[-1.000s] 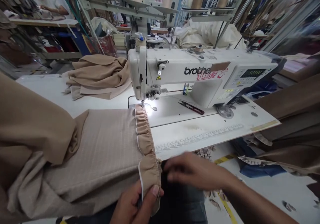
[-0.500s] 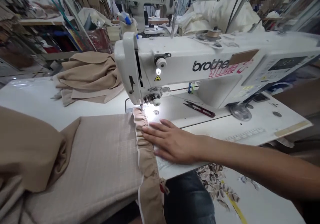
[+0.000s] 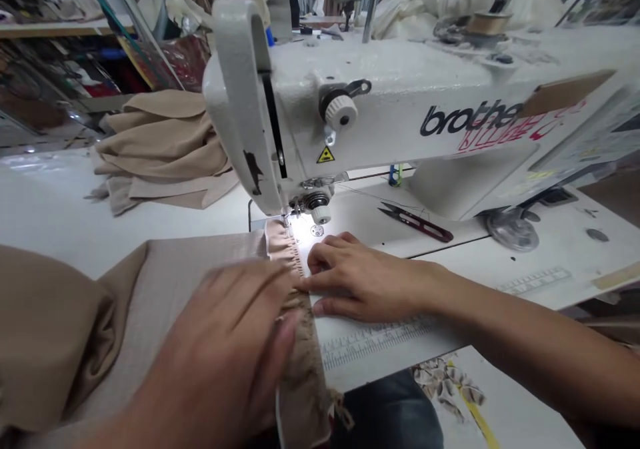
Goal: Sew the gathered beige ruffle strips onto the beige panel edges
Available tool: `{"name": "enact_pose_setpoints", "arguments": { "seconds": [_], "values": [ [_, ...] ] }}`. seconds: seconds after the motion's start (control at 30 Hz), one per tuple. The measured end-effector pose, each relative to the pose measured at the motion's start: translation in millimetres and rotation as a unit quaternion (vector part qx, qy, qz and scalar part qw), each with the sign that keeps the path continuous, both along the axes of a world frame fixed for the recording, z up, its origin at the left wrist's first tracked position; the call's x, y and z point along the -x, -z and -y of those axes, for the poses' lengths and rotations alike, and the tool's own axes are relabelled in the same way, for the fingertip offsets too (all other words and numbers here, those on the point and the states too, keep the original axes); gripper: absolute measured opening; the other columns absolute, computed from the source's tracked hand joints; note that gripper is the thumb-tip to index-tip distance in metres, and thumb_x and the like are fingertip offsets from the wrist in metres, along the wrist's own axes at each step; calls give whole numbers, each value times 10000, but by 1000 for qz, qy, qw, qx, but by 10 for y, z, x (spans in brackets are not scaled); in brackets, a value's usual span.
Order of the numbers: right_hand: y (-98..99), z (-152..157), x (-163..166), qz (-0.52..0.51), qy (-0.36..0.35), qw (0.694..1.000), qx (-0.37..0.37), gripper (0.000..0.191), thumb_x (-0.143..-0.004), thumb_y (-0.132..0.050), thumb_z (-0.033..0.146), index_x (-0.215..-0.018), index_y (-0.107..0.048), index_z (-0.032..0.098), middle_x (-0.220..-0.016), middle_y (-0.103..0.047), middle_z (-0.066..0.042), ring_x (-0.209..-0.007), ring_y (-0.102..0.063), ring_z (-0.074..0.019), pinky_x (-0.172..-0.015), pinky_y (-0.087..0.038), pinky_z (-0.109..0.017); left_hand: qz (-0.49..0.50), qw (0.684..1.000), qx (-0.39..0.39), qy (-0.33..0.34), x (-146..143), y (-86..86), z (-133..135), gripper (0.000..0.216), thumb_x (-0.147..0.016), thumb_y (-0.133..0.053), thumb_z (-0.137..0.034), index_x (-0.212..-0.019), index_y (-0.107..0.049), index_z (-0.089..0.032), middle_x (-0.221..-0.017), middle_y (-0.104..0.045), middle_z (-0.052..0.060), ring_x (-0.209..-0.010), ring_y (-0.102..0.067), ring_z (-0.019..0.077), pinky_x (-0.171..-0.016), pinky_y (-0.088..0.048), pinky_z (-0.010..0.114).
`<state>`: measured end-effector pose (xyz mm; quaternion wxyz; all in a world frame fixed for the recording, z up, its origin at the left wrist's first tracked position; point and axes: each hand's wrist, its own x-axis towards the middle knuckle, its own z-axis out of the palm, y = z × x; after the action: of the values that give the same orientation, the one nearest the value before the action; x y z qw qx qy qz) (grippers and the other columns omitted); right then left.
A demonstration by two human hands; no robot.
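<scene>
- Right hand (image 3: 367, 285): lay open and flat, fingers lightly curled, fingertips on the gathered ruffle (image 3: 300, 362) and palm over the bench (image 3: 60, 195).
- Left hand (image 3: 215, 342): blurred, showed open with fingers spread, pressed on the ruffle and the fabric beside it.
- Ruffle: ran from under the presser foot (image 3: 315, 202) down toward the lap, stitched along the edge of a checked beige fabric panel (image 3: 195, 252), both lying on the bench.
- Just left of the panel: bulked up in a soft fold, a tan fabric mass (image 3: 50, 329).
- Right of the hands: sat a printed ruler scale (image 3: 375, 345) on the bench, with red-handled thread snips (image 3: 417, 225) behind.
- Above: stood the white Brother sewing machine (image 3: 400, 95), lit at the needle.
- Farther left: lay a folded tan fabric pile (image 3: 160, 149).
</scene>
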<state>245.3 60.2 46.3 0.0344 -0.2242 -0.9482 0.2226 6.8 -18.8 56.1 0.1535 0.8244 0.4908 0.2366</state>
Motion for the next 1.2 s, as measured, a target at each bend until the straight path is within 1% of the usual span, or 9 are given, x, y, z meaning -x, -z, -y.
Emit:
{"name": "enact_pose_setpoints", "arguments": {
  "seconds": [0.07,0.13,0.27,0.5,0.6,0.67,0.87,0.97,1.2],
  "values": [
    [-6,3,2,2,1,1000,2,407,-1041,-590,419,-1395,-669,236,-1114,-622,-105,-1017,-567,-265,-970,-425,-485,-89,991,-94,43,16,161,-293,392,-1039,-469,-361,-1310,-662,-154,-1361,-694,141,-1271,-621,347,-1119,-422,577],
    [-8,-6,5,7,3,1000,7,416,-1039,-598,412,-1408,-660,231,-1101,-625,-101,-991,-567,-253,-964,-423,-470,-159,974,-143,71,36,331,-450,424,-1067,-409,-309,-1365,-598,-74,-1415,-651,193,-1321,-586,351,-1123,-393,574],
    [6,-25,5,6,-1,1000,9,415,-1034,-609,415,-1402,-663,231,-1095,-626,-98,-958,-558,-236,-950,-415,-450,-188,964,-171,82,91,528,-452,425,-1074,-421,-286,-1397,-551,-43,-1474,-602,208,-1392,-519,322,-1177,-306,529],
    [100,-53,50,-11,49,999,6,401,-1065,-545,410,-1414,-654,247,-1076,-632,-93,-984,-549,-241,-973,-392,-444,-196,961,-183,73,130,544,-554,451,-1078,-379,-277,-1402,-551,-16,-1460,-612,232,-1395,-524,350,-1171,-288,543],
    [118,-53,69,-8,66,998,-7,415,-1075,-509,439,-1417,-649,250,-1083,-631,-96,-977,-535,-245,-964,-383,-448,-194,955,-211,75,109,523,-579,436,-1058,-425,-255,-1386,-570,-8,-1447,-613,248,-1385,-529,388,-1176,-294,582],
    [105,-45,70,-1,59,998,-7,407,-1078,-499,444,-1393,-660,244,-1092,-624,-96,-964,-526,-240,-961,-378,-444,-188,955,-214,76,84,516,-536,409,-1047,-451,-224,-1374,-585,-18,-1420,-636,235,-1355,-558,378,-1186,-292,590],
    [90,-36,71,9,64,998,-7,383,-1093,-464,440,-1374,-663,273,-1093,-623,-83,-962,-527,-231,-949,-367,-427,-181,968,-168,51,58,599,-438,437,-1080,-363,-246,-1404,-575,-45,-1459,-623,206,-1385,-546,331,-1204,-277,556],
    [131,-65,93,5,84,996,-14,398,-1094,-457,449,-1389,-658,273,-1132,-633,-89,-1017,-538,-242,-979,-355,-435,-167,972,-159,40,85,631,-526,456,-1082,-365,-292,-1402,-577,-45,-1473,-610,214,-1398,-540,327,-1220,-251,545],
    [207,-104,174,14,155,987,-44,405,-1089,-456,473,-1381,-665,287,-1156,-613,-89,-1091,-520,-262,-1051,-316,-458,-152,982,-113,23,105,630,-778,584,-1086,-247,-424,-1389,-617,-87,-1357,-681,222,-1355,-564,373,-1172,-311,634]
  ]
}}
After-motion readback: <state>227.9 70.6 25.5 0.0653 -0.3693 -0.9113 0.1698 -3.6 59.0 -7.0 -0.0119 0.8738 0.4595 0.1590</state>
